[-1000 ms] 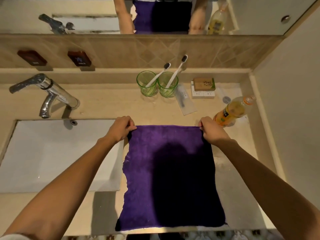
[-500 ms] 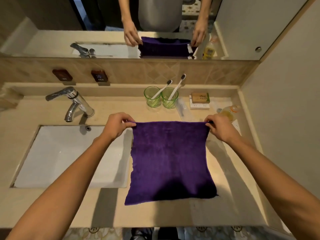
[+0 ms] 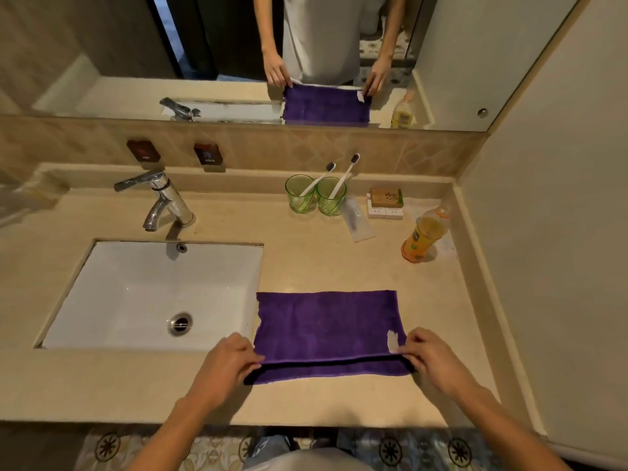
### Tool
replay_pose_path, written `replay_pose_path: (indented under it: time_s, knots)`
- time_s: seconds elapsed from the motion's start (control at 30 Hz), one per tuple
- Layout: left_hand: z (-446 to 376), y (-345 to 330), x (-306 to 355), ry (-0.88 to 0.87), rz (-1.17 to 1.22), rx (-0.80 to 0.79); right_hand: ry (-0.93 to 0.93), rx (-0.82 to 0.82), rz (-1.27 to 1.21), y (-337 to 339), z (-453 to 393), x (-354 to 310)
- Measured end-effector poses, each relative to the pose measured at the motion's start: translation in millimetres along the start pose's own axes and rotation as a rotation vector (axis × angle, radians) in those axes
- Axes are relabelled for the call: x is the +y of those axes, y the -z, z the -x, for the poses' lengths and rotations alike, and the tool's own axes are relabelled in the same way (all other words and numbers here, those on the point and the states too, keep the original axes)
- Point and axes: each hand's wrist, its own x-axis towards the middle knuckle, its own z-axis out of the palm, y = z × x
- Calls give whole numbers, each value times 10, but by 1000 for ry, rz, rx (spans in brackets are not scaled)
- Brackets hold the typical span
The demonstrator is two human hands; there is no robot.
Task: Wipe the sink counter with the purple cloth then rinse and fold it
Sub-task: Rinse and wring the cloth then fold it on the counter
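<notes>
The purple cloth (image 3: 326, 329) lies folded in half on the beige counter (image 3: 323, 263), right of the white sink (image 3: 146, 294). Its upper layer ends a little short of the lower layer at the near edge. My left hand (image 3: 226, 365) pinches the upper layer's near left corner. My right hand (image 3: 430, 356) pinches the near right corner, beside a small white tag (image 3: 393, 341). The fold line runs along the cloth's far side.
A chrome faucet (image 3: 163, 202) stands behind the sink. At the back are two green cups with toothbrushes (image 3: 316, 198), a wrapped item (image 3: 356, 222), small boxes (image 3: 385, 203) and an orange drink bottle (image 3: 424, 236) near the right wall. A mirror spans the back.
My hands carried the cloth's far edge toward me and laid it over the near half, folding the cloth. The view has also pulled back from the counter.
</notes>
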Motion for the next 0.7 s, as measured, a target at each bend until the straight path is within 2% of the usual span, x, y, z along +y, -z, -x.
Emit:
replay_pose_path:
  time_s: [0.1,0.2,0.37,0.47,0.57,0.63,0.7]
  knots:
    - [154,-91,157,-29,-114,19,-2,-46,12,-215,170,87]
    - [278,-223,196,25,-140,35,-69,-81,3,-249,280,49]
    - [365,-284,232,184,-112,-86,-153,-211,239,-168,257,-37]
    - [364,-197,332,527,174,-111,-208,-248,286,-18,69,-177]
    - [334,-160,375,827,362,0,-299,-218,180,113,-307,-418]
    - [301,-147,425,959,445,87,-254,-205,47,124,-638,-639]
    - [257,-151,468,1045,471,75,-162,-252,-51,91,-987,-933]
